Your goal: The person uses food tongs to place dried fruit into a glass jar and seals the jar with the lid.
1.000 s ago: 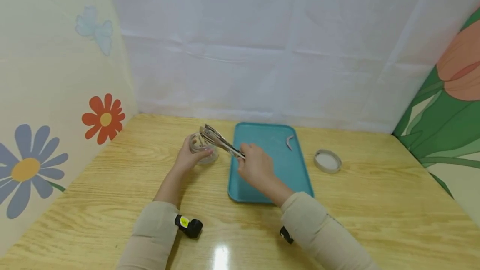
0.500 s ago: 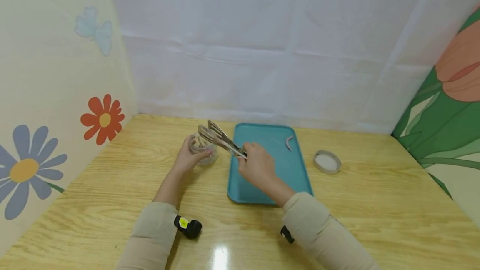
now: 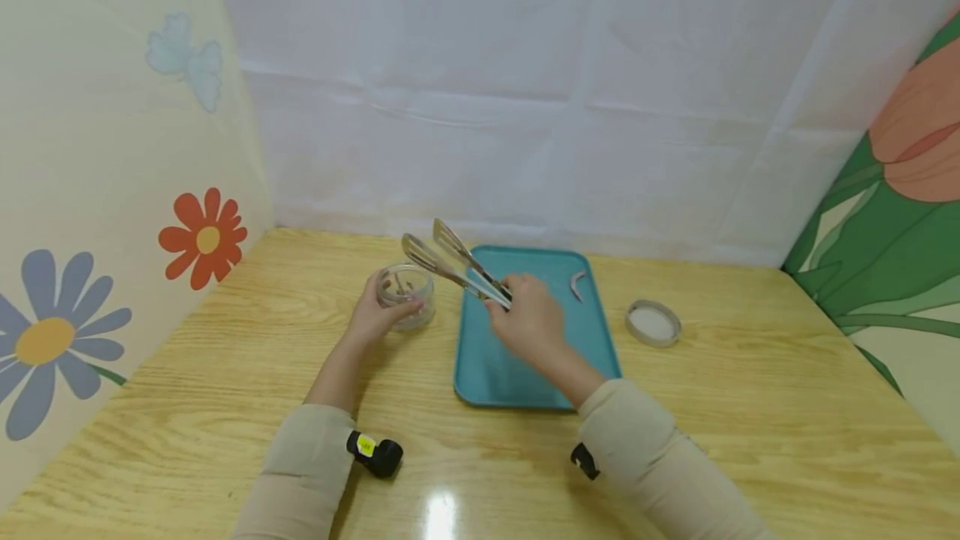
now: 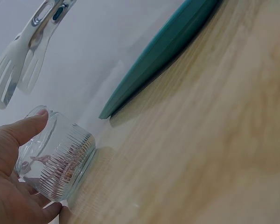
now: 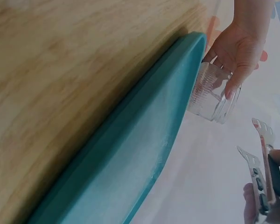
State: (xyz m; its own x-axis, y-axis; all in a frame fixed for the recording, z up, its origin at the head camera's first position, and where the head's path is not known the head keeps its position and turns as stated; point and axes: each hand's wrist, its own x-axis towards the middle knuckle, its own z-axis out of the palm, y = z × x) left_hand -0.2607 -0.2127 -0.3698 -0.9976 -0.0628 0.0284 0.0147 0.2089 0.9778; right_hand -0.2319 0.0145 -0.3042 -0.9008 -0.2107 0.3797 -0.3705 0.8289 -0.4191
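Note:
My left hand (image 3: 375,312) grips a clear ribbed glass jar (image 4: 60,161) that stands on the table, fingers and thumb curled round its side. Small pinkish-brown pieces (image 4: 67,163) lie inside it; their kind is hard to tell. In my right hand (image 3: 531,319) is a pair of metal serving tongs (image 3: 450,261) with slotted heads, held above the tray's left edge, to the right of the jar. The tongs' arms stand spread, with nothing visible between them. On the blue-green tray (image 3: 502,386), near its far right corner, lies a thin curved pinkish piece (image 3: 577,286).
A round lid (image 3: 654,323) with a pale rim lies on the wooden table (image 3: 750,382) to the right of the tray. Behind the table hangs a white cloth (image 3: 525,107). Flower-painted panels (image 3: 90,190) stand at both sides.
The tongs have risen from over the jar's mouth and moved right, and their arms have spread wider apart. My left hand and the jar have stayed in place.

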